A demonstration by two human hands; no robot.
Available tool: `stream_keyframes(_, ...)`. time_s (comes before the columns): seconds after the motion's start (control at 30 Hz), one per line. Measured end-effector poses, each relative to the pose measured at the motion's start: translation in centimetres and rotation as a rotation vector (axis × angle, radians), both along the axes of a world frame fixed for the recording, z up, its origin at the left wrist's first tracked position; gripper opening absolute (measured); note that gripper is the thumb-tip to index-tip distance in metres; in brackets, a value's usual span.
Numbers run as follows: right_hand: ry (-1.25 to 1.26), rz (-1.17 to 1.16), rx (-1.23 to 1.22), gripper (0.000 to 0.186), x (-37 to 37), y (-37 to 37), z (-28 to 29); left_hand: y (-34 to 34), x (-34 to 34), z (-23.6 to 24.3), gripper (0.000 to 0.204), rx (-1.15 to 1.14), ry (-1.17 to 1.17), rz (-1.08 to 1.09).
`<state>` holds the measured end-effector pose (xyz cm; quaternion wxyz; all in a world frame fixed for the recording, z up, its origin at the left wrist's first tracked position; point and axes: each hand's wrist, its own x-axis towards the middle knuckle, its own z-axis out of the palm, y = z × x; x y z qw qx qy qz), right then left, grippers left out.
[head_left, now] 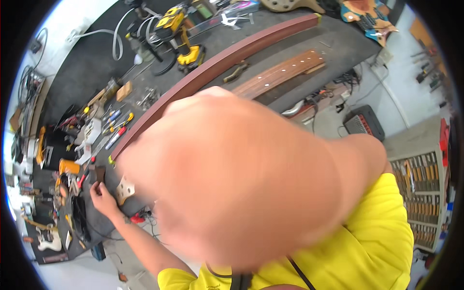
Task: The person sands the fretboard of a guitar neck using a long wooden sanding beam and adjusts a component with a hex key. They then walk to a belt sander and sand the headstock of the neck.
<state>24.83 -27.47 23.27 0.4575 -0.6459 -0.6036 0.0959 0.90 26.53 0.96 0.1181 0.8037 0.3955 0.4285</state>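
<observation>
My right hand (pixel 212 164) is raised close to the camera, large and smeared by motion. It covers the middle of the view and hides its own fingers. At the lower left, my left hand (pixel 102 197) has its fingers bent at the lower edge of a small dark brown block (pixel 98 173) and seems to hold it. A cream guitar part with holes (pixel 126 190) lies just right of that hand. Beyond my right hand, a long red-brown beam (pixel 212 70) crosses the bench, and a wooden guitar neck (pixel 278 76) with white dots lies beside it, its near end hidden.
A yellow and black cordless drill (pixel 180 38) stands at the back of the dark bench (pixel 96 58). Screwdrivers (pixel 115 121) and small tools crowd the left. A blue and brown guitar body (pixel 366 19) lies far right. Below the bench edge sits a small amplifier (pixel 365 124), near a tool rack (pixel 420 193).
</observation>
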Motion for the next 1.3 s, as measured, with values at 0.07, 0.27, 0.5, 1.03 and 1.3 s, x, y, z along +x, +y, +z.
stream_keyframes(0.07, 0.083, 0.134, -0.026, 0.036, -1.9, 0.6, 1.5, -0.8, 0.1, 0.2, 0.035, 0.107, 0.073, 0.047)
stream_keyframes(0.27, 0.198, 0.343, -0.055, 0.042, -3.7, 1.3, 2.9, -2.4, 0.1, 0.6, 0.029, -0.064, -0.091, -0.016)
stream_keyframes(0.5, 0.467, 0.018, 0.040, 0.051, 0.6, -2.6, -2.0, -1.9, 0.1, 0.2, 0.025, -0.094, -0.224, -0.148)
stream_keyframes(1.03, -0.661, -0.849, -0.273, 0.026, 44.9, 0.9, -8.7, -2.8, 0.8, 0.6, 0.021, 0.119, -0.010, 0.002)
stream_keyframes(1.3, -0.505, -0.940, -0.649, 0.035, 50.4, 7.1, -12.0, -2.4, 1.1, 0.5, 0.017, 0.102, -0.003, 0.022)
